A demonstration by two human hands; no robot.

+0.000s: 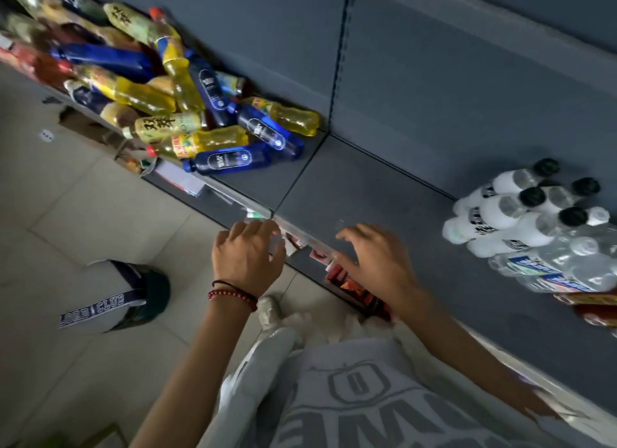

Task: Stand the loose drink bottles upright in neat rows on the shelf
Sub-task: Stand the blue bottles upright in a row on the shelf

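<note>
A heap of loose drink bottles lies on its side at the left of the dark grey shelf (350,180): blue bottles (230,160), yellow bottles (213,140) and green-labelled ones. At the right, white bottles with black caps (507,207) stand in rows, with clear water bottles (561,267) beside them. My left hand (248,257) hovers at the shelf's front edge, fingers apart, holding nothing. My right hand (374,257) rests over the same edge, fingers spread and empty. Both hands are well short of the heap.
A vertical divider strip (340,64) runs up the shelf's back panel. Red packets (354,284) sit on a lower shelf under my right hand. Another person's leg and dark shoe (133,294) stand on the tiled floor at left.
</note>
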